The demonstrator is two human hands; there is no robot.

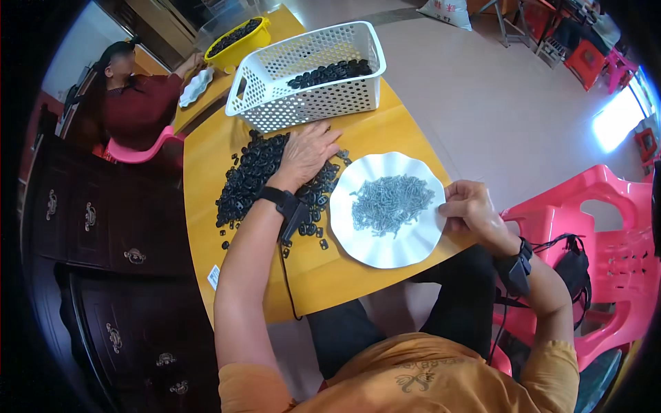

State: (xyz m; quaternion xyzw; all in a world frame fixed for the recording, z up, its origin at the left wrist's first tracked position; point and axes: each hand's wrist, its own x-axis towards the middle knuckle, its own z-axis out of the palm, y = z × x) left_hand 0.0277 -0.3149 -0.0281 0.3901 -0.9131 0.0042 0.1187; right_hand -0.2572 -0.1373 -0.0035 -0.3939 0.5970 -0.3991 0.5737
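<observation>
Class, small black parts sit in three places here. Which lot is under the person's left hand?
The loose pile of black parts on the yellow table; the left hand rests on it, whereas the others sit in containers.

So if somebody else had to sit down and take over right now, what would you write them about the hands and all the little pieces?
Left hand: flat, palm down, on the pile of small black parts on the yellow table; whether it grips any cannot be told.
Right hand: at the right rim of the white scalloped plate, fingers curled; a held piece cannot be made out.
The plate holds a heap of small grey pieces.
Done so far: some black parts lie in the white basket behind the pile.
Left: most of the black pile is on the table.
</observation>
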